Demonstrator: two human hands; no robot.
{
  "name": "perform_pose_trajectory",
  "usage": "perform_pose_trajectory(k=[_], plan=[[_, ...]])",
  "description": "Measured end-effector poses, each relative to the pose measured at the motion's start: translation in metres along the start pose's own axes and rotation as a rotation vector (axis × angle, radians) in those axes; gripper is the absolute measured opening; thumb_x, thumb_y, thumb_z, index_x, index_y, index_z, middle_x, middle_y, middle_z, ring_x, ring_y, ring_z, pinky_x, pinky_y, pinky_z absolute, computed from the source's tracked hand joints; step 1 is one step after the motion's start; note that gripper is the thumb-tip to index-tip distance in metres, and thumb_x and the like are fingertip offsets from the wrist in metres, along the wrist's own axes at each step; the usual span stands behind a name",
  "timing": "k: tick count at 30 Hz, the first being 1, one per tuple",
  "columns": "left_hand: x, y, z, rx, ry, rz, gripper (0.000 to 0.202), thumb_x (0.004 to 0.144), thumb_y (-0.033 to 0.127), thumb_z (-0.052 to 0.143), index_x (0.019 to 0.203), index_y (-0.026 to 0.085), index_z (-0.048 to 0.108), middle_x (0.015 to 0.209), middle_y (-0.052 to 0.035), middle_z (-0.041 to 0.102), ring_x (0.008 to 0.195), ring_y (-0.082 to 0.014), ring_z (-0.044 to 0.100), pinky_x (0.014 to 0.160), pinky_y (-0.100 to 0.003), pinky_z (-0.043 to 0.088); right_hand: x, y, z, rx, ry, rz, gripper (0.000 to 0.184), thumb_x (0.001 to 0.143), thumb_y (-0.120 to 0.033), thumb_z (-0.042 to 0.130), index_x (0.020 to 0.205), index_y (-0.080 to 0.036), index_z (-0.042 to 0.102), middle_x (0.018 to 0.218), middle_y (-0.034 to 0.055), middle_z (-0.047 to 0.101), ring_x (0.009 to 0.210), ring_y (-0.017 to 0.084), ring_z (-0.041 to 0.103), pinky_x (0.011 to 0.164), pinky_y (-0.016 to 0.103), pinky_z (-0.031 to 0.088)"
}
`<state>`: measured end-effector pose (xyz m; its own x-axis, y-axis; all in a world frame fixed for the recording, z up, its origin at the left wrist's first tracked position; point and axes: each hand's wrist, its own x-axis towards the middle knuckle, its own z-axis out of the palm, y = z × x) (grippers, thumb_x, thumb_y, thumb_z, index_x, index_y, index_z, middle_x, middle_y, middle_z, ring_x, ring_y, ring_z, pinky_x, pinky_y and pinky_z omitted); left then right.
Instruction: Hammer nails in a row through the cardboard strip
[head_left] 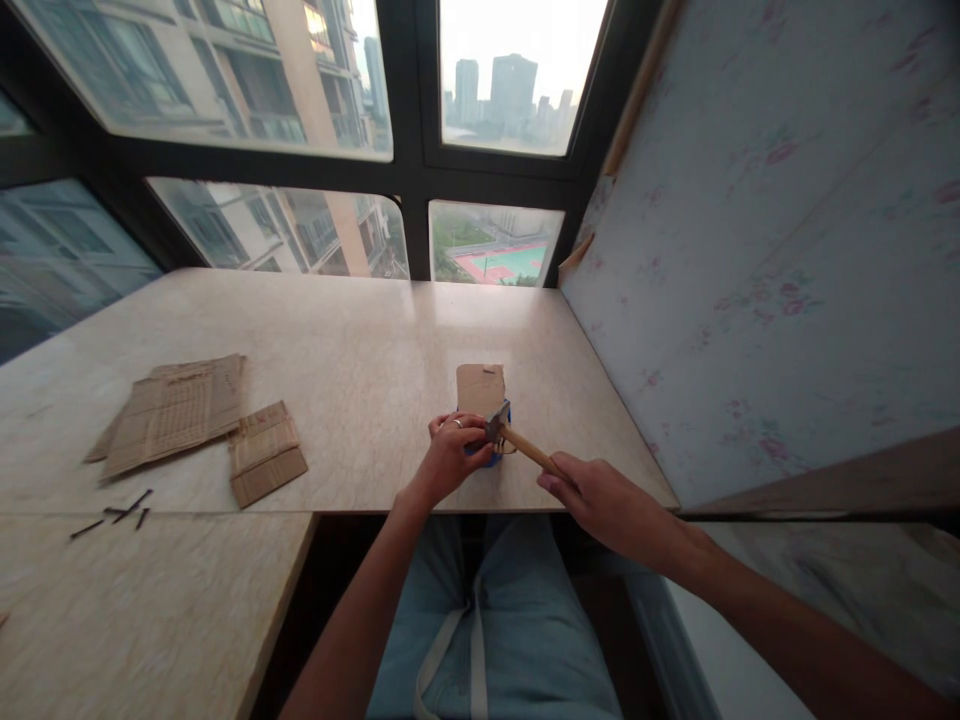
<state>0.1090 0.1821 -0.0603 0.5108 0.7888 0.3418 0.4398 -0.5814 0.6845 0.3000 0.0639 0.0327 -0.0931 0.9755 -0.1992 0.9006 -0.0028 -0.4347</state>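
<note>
My right hand (600,497) is closed round the wooden handle of a small hammer (517,442), whose metal head rests over a blue object (491,457) near the table's front edge. My left hand (450,452) is curled against that blue object and pinches something too small to make out under the hammer head. A small piece of brown cardboard (480,387) stands up just behind the blue object, touching it.
Flat cardboard sheets (176,408) and a smaller folded piece (264,452) lie at the left of the beige table (360,340). Several dark nails (120,512) lie near the left front edge. A floral panel (772,250) leans at the right. Windows stand behind the table.
</note>
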Motion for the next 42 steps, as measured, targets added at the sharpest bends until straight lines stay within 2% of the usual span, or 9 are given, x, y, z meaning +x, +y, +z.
perform_pose_trajectory(k=[11,15,23,26,31,34,39,42], plan=[[0.0020,0.0005,-0.0003,0.028,0.021,0.016,0.006,0.077,0.024,0.069,0.075,0.025,0.075,0.093,-0.0028,0.073,0.102,-0.0249,0.061,0.100,-0.049,0.030,0.0004,-0.0008,-0.0051,-0.205,0.033,-0.002,0.022,0.098,-0.034,0.041,0.092,-0.019,0.055,0.067,0.0061,0.064,0.057,0.018,0.059,0.051,0.028,0.022],[0.0016,-0.0035,0.0025,0.028,0.034,0.033,0.005,0.077,0.024,0.070,0.075,0.026,0.075,0.089,-0.0035,0.073,0.106,-0.0267,0.059,0.100,-0.049,0.032,0.0013,-0.0016,-0.0060,-0.273,-0.008,0.001,0.020,0.098,-0.033,0.042,0.094,-0.019,0.056,0.070,0.0081,0.066,0.057,0.019,0.060,0.050,0.029,0.020],[0.0004,-0.0051,0.0032,0.021,0.034,0.036,0.006,0.077,0.026,0.069,0.075,0.026,0.075,0.089,-0.0042,0.073,0.105,-0.0269,0.059,0.101,-0.051,0.033,0.0027,0.0006,-0.0049,-0.244,-0.007,-0.011,0.021,0.098,-0.034,0.041,0.094,-0.019,0.056,0.069,0.0067,0.066,0.057,0.018,0.060,0.050,0.028,0.021],[0.0004,-0.0051,0.0031,0.013,0.043,0.039,0.007,0.076,0.025,0.070,0.071,0.026,0.074,0.085,-0.0040,0.073,0.107,-0.0287,0.059,0.100,-0.052,0.034,0.0034,0.0013,-0.0047,-0.255,-0.015,-0.031,0.020,0.098,-0.033,0.041,0.093,-0.020,0.056,0.071,0.0072,0.066,0.058,0.018,0.060,0.050,0.029,0.021],[0.0004,-0.0036,0.0027,0.026,0.040,0.020,0.004,0.075,0.025,0.071,0.074,0.027,0.075,0.080,-0.0040,0.073,0.108,-0.0302,0.059,0.099,-0.053,0.034,0.0047,-0.0012,-0.0066,-0.275,-0.005,-0.018,0.020,0.098,-0.032,0.042,0.094,-0.019,0.056,0.070,0.0070,0.067,0.058,0.018,0.060,0.050,0.029,0.021],[0.0003,-0.0034,0.0033,0.039,0.033,-0.004,0.004,0.075,0.025,0.072,0.073,0.026,0.075,0.082,-0.0041,0.073,0.110,-0.0310,0.058,0.099,-0.053,0.034,0.0052,-0.0017,-0.0072,-0.286,-0.029,-0.014,0.019,0.098,-0.031,0.042,0.093,-0.019,0.056,0.072,0.0078,0.067,0.058,0.018,0.061,0.050,0.029,0.021],[0.0002,-0.0046,0.0046,0.019,0.045,0.009,0.005,0.076,0.025,0.071,0.077,0.026,0.075,0.094,-0.0046,0.073,0.107,-0.0287,0.059,0.100,-0.052,0.034,0.0052,-0.0010,-0.0075,-0.278,0.005,-0.017,0.019,0.098,-0.032,0.041,0.094,-0.019,0.055,0.069,0.0074,0.066,0.057,0.018,0.060,0.049,0.028,0.020],[0.0006,-0.0029,0.0035,0.025,0.044,0.007,0.006,0.074,0.022,0.072,0.076,0.026,0.075,0.092,-0.0044,0.073,0.107,-0.0293,0.058,0.099,-0.052,0.034,0.0058,-0.0011,-0.0089,-0.283,-0.006,-0.026,0.017,0.097,-0.030,0.043,0.092,-0.019,0.056,0.070,0.0076,0.066,0.058,0.018,0.060,0.050,0.029,0.020]])
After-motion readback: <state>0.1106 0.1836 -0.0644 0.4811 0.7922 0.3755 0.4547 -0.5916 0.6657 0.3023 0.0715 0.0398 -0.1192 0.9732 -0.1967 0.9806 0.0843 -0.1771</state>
